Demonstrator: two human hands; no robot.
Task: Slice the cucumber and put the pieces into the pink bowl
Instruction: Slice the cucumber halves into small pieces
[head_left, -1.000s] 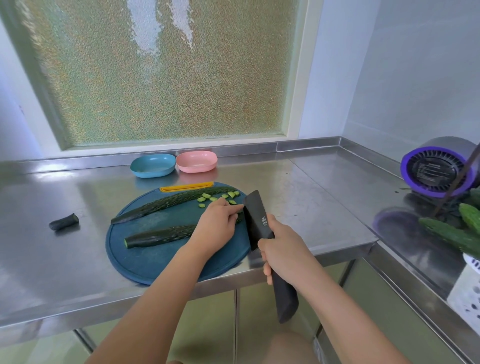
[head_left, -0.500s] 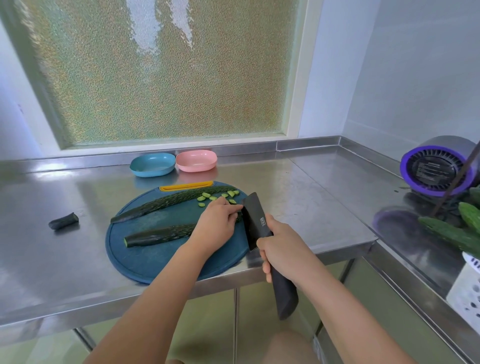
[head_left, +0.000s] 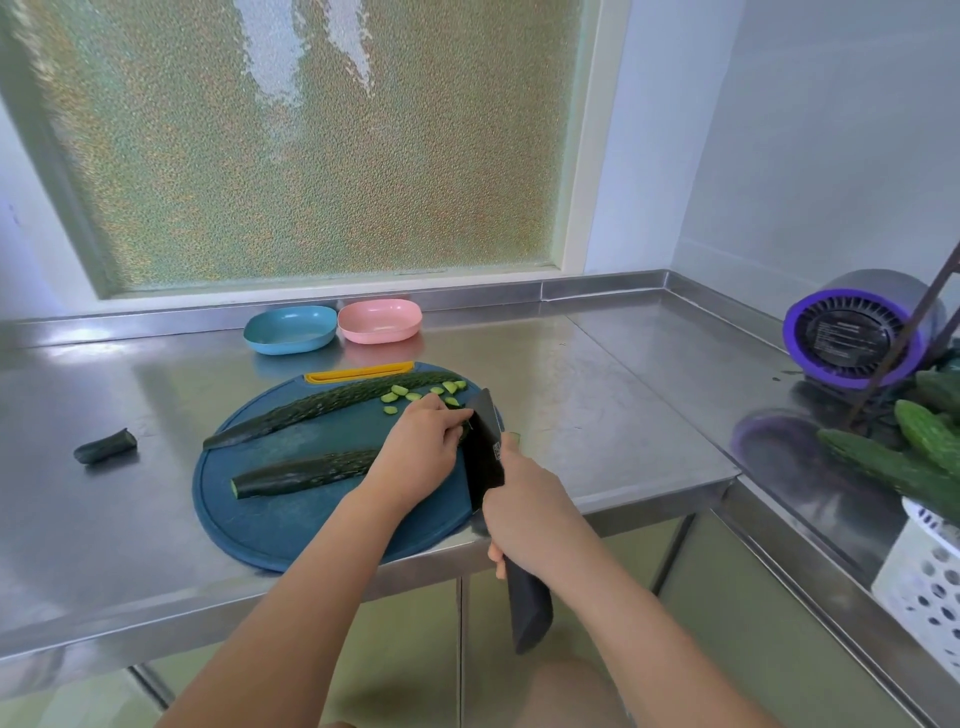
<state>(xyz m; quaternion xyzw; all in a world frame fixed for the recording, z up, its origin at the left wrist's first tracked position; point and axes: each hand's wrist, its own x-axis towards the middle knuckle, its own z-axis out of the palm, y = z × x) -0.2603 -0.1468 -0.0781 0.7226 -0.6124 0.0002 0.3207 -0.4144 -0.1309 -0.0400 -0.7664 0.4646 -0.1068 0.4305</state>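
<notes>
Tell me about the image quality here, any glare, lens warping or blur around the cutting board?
Head view: daylight through the frosted window glares off the steel counter, which mirrors the pink bowl; head view's wide lens bows straight edges near the borders; the cutting board, cucumber and knife look sharp, without obvious motion blur.

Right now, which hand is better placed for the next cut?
Right. The right hand grips the black knife, blade down beside the left hand, which holds the near cucumber half.
</notes>
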